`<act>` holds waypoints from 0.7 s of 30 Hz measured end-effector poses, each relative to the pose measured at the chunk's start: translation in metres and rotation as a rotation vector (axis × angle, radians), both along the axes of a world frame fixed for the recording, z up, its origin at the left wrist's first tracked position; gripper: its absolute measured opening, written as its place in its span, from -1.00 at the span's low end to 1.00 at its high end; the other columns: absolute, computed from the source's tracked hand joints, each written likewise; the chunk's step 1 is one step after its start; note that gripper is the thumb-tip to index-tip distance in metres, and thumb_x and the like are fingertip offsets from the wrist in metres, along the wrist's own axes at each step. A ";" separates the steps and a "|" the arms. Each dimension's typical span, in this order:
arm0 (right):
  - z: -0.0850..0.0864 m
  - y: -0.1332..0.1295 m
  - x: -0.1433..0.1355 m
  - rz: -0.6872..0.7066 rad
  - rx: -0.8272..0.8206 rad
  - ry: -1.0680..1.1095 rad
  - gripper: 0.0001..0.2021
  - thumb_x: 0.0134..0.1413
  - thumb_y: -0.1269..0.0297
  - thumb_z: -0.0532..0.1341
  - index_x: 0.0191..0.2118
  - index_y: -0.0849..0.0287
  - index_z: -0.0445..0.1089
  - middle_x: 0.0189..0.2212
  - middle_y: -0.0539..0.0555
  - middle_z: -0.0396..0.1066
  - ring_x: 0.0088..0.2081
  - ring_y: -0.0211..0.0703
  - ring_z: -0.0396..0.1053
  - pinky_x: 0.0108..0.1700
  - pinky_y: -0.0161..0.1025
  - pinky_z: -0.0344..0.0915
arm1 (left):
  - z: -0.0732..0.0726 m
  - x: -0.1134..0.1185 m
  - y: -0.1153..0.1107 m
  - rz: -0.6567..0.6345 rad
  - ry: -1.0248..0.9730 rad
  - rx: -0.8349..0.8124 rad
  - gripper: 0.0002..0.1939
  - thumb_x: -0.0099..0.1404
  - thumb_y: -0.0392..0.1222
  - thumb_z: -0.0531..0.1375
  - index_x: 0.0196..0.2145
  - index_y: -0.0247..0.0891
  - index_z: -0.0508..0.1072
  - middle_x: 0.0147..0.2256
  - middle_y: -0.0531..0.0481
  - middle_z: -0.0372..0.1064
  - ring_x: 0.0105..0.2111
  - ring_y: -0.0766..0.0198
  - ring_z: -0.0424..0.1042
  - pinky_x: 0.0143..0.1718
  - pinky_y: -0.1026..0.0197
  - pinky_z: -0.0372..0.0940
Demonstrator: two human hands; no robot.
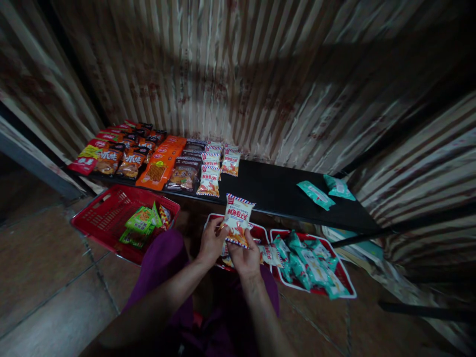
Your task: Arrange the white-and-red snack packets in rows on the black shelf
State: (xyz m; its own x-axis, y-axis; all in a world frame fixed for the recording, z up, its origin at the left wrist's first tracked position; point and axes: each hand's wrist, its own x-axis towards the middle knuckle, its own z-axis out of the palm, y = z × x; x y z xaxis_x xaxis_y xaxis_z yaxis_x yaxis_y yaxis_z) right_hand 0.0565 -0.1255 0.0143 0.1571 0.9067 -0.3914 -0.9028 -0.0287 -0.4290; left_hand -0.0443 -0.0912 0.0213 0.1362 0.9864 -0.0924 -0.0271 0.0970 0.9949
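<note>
Between my two hands is a white snack packet (238, 220) with red lettering and striped edges, held in front of the shelf's near edge. My left hand (212, 242) grips its left side, fingers bent against the wrapper. The fingers of my right hand (245, 257) close round its lower right corner from below. Under the hands stands a red basket with a white rim (260, 229), partly hidden, with more of these white packets (272, 255) in it. Matching packets (208, 181) lie in short rows on the black shelf (260, 186).
Left on the shelf lie brown packets (184, 173), orange packets (159, 163) and black-and-orange packets (134, 162). Two teal packets (316, 195) lie at its right. A red basket (100, 213) with green packets stands at left, another basket (349, 287) of teal packets at right. A striped curtain (223, 74) hangs behind.
</note>
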 end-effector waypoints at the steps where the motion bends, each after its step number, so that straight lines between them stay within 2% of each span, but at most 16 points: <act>1: 0.000 0.002 0.003 0.001 -0.011 -0.002 -0.69 0.06 0.22 0.18 -0.06 0.14 0.38 -0.24 0.06 0.52 -0.16 -0.15 0.46 -0.09 -0.19 0.39 | 0.000 0.001 0.003 -0.010 -0.022 -0.026 -0.70 0.17 -0.24 0.14 -0.11 -0.24 0.39 -0.15 -0.09 0.41 -0.17 0.25 0.40 -0.09 0.17 0.29; 6: -0.011 0.015 0.019 0.055 -0.068 -0.124 -0.70 -0.01 0.23 0.26 -0.10 0.12 0.40 -0.30 0.02 0.53 -0.25 -0.22 0.47 -0.20 -0.31 0.42 | -0.005 0.007 0.017 0.000 -0.126 -0.085 -0.78 0.13 -0.28 0.16 -0.21 -0.27 0.40 -0.24 -0.07 0.44 -0.23 0.26 0.43 -0.15 0.20 0.30; 11: -0.020 0.028 0.033 0.048 -0.145 -0.238 -0.72 -0.10 0.20 0.32 -0.19 0.11 0.44 -0.31 0.00 0.52 -0.29 -0.21 0.47 -0.33 -0.33 0.43 | -0.010 0.015 0.028 0.062 -0.067 -0.060 -0.82 0.12 -0.29 0.17 -0.26 -0.25 0.37 -0.34 0.01 0.41 -0.30 0.32 0.42 -0.21 0.26 0.30; 13: -0.017 0.032 0.034 0.007 -0.150 -0.268 -0.75 -0.13 0.21 0.35 -0.24 0.09 0.45 -0.30 -0.02 0.53 -0.29 -0.22 0.47 -0.35 -0.34 0.41 | -0.007 0.017 0.032 0.077 -0.056 -0.039 -0.83 0.13 -0.31 0.14 -0.26 -0.24 0.34 -0.34 0.03 0.39 -0.30 0.34 0.41 -0.22 0.27 0.30; 17: -0.006 0.040 0.034 -0.016 -0.129 -0.342 -0.75 -0.15 0.18 0.37 -0.29 0.12 0.46 -0.31 0.01 0.53 -0.30 -0.21 0.46 -0.26 -0.29 0.39 | 0.000 0.024 0.039 0.075 -0.077 -0.004 -0.87 0.15 -0.33 0.09 -0.28 -0.24 0.31 -0.36 0.04 0.34 -0.31 0.34 0.38 -0.25 0.28 0.29; 21: 0.002 0.049 0.036 -0.007 -0.088 -0.357 -0.73 -0.17 0.16 0.37 -0.27 0.12 0.46 -0.31 0.01 0.53 -0.29 -0.18 0.46 -0.20 -0.23 0.37 | -0.003 0.031 0.048 0.088 -0.081 0.037 -0.82 0.15 -0.33 0.09 -0.24 -0.23 0.35 -0.28 0.01 0.37 -0.23 0.31 0.39 -0.16 0.23 0.29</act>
State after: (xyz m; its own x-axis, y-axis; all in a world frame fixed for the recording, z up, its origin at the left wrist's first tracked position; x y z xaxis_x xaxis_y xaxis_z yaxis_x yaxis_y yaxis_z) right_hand 0.0920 -0.0768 0.0161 0.3037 0.8704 -0.3876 -0.6971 -0.0744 -0.7131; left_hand -0.0132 -0.0432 0.0182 0.0542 0.9974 -0.0483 -0.1145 0.0543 0.9919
